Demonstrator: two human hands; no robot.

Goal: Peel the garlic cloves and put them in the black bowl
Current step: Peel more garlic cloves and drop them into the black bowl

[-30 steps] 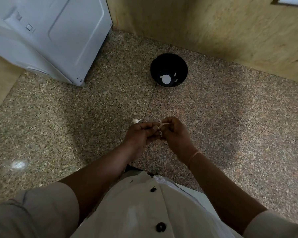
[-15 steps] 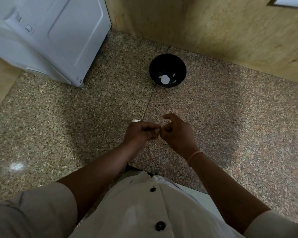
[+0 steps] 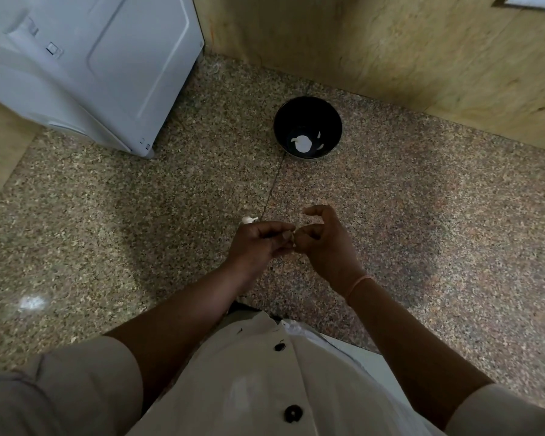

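The left hand (image 3: 258,243) grips a small pale garlic clove (image 3: 294,231), mostly hidden, near the middle of the speckled granite surface (image 3: 139,215). The right hand (image 3: 324,240) pinches its skin. Peeling looks unfinished. Once bare, the clove needs a forward reach to the far round black bowl (image 3: 307,114).

- The scene is dim overall. The speckled floor (image 3: 107,231) is paler at the left, and a broad soft shadow (image 3: 406,221) darkens it at centre right.
- A small white glare spot (image 3: 31,303) sits at lower left.
- The shirt (image 3: 265,388) is underexposed.
- White pieces in the black bowl (image 3: 307,114) are blown out.
- The white appliance (image 3: 92,67) leans and bows from wide-angle distortion.
- The garlic clove (image 3: 294,230) between the fingers (image 3: 277,226) is too soft to make out.
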